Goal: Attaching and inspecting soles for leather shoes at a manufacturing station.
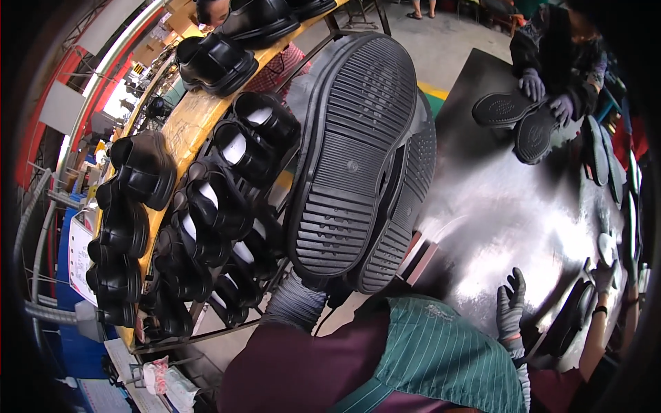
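Observation:
A pair of black shoes (354, 158) fills the middle of the view, soles toward me and one partly behind the other. The soles have ribbed treads. My left forearm, in a grey ribbed sleeve, reaches up to the heel end; the shoes hide most of my left hand (295, 301), which holds them up beside the rack. My right hand (511, 303), in a grey glove, is over the near part of the shiny metal table (475, 227). Its fingers are spread and hold nothing.
Black shoes (206, 206) stand in rows on a rack with a yellow wooden edge (186, 117) at left. Across the table a co-worker's gloved hands (544, 96) touch two dark soles (533, 134). Another person's gloved hand (604, 275) is at far right, near upright dark soles.

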The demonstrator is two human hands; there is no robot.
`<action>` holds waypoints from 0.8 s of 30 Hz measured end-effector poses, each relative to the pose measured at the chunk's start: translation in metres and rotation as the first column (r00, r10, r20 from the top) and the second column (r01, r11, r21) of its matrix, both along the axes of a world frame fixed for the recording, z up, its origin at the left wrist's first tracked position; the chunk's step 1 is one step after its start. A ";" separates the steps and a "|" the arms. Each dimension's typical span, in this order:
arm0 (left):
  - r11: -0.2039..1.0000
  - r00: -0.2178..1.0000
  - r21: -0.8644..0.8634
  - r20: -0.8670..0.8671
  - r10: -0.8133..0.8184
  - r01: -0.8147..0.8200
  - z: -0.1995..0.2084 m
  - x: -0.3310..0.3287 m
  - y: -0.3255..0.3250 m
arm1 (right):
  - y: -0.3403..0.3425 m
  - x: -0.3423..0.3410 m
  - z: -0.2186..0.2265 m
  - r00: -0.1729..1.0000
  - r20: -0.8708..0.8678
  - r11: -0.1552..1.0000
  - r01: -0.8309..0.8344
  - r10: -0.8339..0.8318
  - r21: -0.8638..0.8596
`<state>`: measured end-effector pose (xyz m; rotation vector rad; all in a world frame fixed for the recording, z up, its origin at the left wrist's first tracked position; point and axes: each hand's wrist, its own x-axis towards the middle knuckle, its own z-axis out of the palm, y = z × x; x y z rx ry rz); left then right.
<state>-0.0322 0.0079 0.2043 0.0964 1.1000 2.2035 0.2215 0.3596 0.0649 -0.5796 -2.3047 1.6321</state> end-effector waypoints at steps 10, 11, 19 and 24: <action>0.984 0.870 -0.177 -0.487 -0.070 -0.021 -0.001 -0.031 0.026 | 0.005 0.018 -0.022 0.999 0.017 0.999 -0.044 0.044 -0.013; 0.979 0.840 -0.199 -0.537 -0.080 -0.034 0.003 -0.003 0.015 | 0.004 0.016 -0.019 0.999 0.016 0.998 -0.048 0.048 -0.031; 0.950 0.509 -0.243 -0.853 -0.114 -0.196 0.001 0.006 0.020 | 0.008 0.015 -0.013 0.999 0.015 0.999 -0.042 0.043 -0.026; 0.663 0.581 -0.330 -0.790 0.195 -0.672 -0.027 -0.080 0.070 | 0.017 0.016 -0.013 0.997 0.002 0.997 -0.074 0.074 0.003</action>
